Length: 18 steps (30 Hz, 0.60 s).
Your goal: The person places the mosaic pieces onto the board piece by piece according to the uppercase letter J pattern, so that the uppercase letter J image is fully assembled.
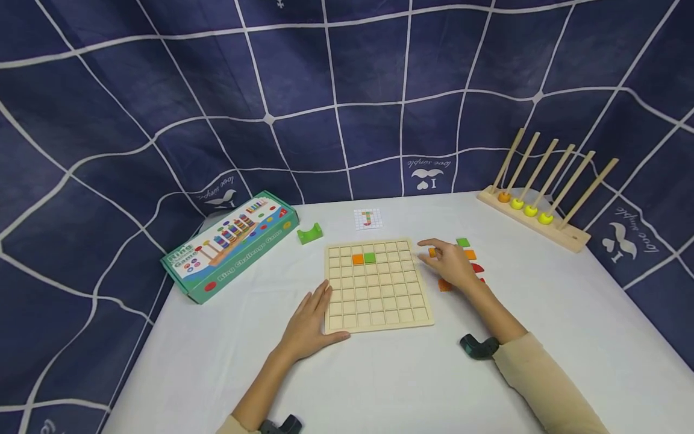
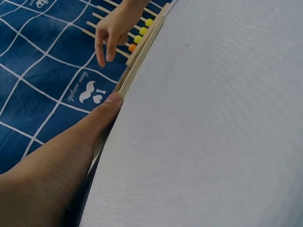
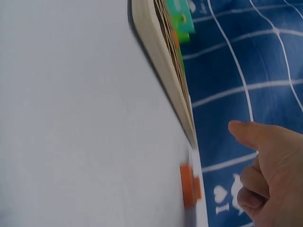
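Note:
A wooden grid board (image 1: 374, 295) lies on the white table, with an orange square tile (image 1: 358, 259) and a green square tile (image 1: 370, 258) side by side in its upper cells. My left hand (image 1: 309, 325) touches the board's lower left corner, fingers along the left edge and thumb at the front edge. Off the board's right side, my right hand (image 1: 452, 263) hovers above loose tiles, with no tile visible between its fingers. Around it lie a green tile (image 1: 462, 242), an orange tile (image 1: 470, 255), a red curved piece (image 1: 477, 267) and another orange tile (image 1: 444, 285), partly covered.
A small card (image 1: 368, 219) with a coloured J pattern lies behind the board. A green curved block (image 1: 310, 234) sits beside the Ring Challenge Game box (image 1: 233, 247) at left. At back right stands a wooden peg rack (image 1: 534, 217) with yellow and orange rings.

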Tool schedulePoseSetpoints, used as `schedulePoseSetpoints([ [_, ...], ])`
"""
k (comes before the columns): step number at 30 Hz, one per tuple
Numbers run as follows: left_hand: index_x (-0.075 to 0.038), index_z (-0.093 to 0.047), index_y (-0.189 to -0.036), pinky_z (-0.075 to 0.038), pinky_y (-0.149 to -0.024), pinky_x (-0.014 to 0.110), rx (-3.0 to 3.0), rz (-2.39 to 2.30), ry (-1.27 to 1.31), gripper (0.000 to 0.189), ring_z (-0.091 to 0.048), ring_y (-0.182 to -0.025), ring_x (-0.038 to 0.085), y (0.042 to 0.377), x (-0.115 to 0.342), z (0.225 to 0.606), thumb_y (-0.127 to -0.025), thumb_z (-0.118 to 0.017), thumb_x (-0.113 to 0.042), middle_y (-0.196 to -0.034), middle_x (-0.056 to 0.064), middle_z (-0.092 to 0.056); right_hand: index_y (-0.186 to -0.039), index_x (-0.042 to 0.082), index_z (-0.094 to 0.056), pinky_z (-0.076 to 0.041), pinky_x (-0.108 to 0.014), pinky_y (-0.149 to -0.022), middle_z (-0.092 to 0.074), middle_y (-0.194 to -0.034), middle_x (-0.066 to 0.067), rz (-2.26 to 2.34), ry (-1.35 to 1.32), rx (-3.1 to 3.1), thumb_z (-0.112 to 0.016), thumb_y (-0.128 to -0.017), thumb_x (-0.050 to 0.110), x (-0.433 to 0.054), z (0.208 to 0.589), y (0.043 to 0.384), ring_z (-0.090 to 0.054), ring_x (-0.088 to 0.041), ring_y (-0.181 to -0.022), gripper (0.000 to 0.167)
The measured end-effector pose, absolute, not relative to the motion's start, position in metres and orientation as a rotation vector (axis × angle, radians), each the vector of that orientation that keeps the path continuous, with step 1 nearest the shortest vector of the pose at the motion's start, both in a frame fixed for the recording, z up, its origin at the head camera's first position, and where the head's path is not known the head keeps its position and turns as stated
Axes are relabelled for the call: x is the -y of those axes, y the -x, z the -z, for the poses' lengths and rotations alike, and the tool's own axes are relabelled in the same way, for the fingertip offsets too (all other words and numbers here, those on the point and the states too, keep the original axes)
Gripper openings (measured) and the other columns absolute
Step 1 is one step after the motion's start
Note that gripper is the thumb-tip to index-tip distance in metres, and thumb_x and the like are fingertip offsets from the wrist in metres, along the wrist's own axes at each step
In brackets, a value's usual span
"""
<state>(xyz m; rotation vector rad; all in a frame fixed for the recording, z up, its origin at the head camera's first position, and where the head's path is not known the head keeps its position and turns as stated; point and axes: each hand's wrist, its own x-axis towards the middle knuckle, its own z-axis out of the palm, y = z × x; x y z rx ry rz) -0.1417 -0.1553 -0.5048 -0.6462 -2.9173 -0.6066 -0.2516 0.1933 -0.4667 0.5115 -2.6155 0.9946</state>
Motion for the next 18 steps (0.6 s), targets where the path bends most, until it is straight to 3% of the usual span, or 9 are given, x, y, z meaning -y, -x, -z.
schedulePoseSetpoints([
  [18,-0.001,-0.022,-0.145,-0.011,-0.112,0.035,2.905,0.592,0.658,0.110,-0.015,-0.139,0.018,0.142,0.156,0.505,-0.071,-0.052,-0.076,-0.153,0.008,-0.014,-0.113,0.002,-0.065,-0.024,-0.026,-0.043,-0.038,-0.051,0.001,-0.853,-0.348,2.841,-0.071,-0.081,0.021,-0.232,0.479,0.264,-0.030,-0.013,-0.046,0.037],
])
